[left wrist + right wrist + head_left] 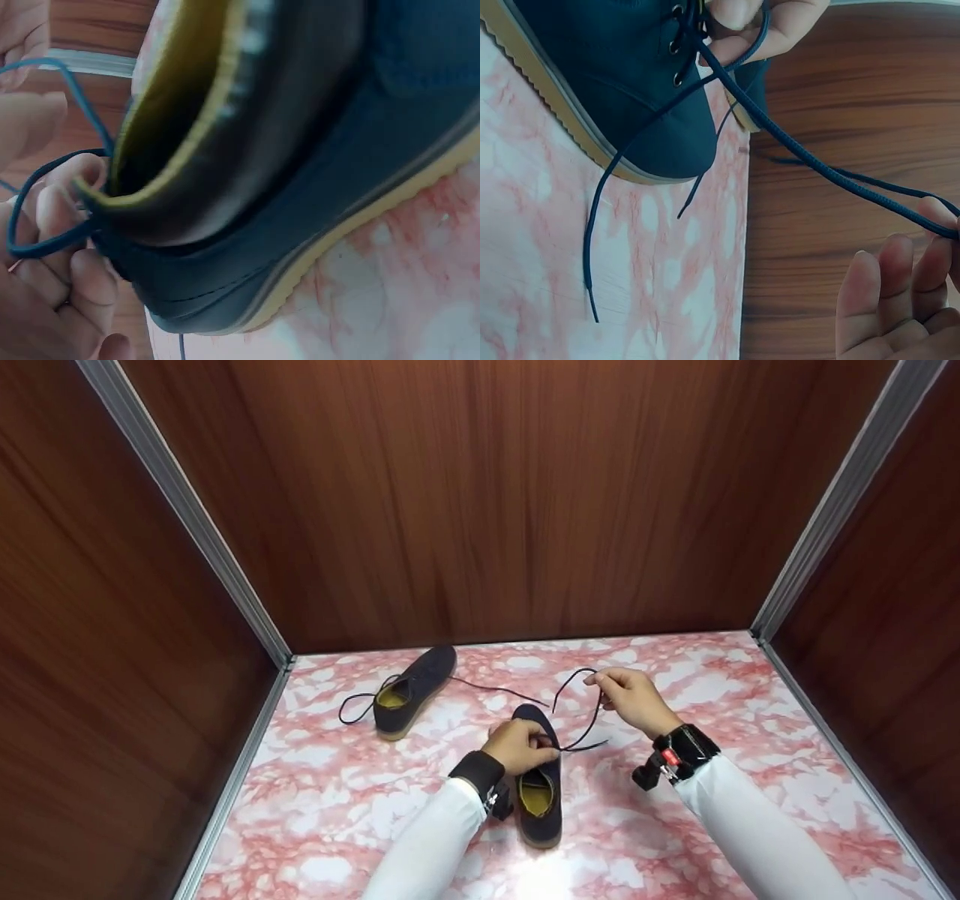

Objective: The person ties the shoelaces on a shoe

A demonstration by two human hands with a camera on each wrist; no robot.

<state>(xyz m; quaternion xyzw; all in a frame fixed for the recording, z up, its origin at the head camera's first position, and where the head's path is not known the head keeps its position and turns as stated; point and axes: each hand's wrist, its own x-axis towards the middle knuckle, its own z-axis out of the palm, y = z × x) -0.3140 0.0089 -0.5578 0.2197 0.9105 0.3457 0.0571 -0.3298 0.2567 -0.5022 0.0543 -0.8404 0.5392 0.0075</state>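
Note:
A dark navy lace-up shoe (551,784) with a tan sole and yellow lining stands on the tabletop, toe pointing away. My left hand (517,746) is over its lacing and pinches the shoelace close to the eyelets. In the left wrist view, a lace loop (49,246) passes by the fingers at the shoe's opening. To the right and raised, my right hand (634,701) pinches the shoelace (598,712), drawn out from the shoe, between thumb and fingertips. Another lace end (589,262) hangs loose over the toe side in the right wrist view.
The matching shoe (424,679) stands further back on the left, one lace (499,688) trailing right and another looped beside its heel. Brown wood-grain panels (480,510) with metal corner strips enclose the red-and-white marbled tabletop (322,787) at the back and sides.

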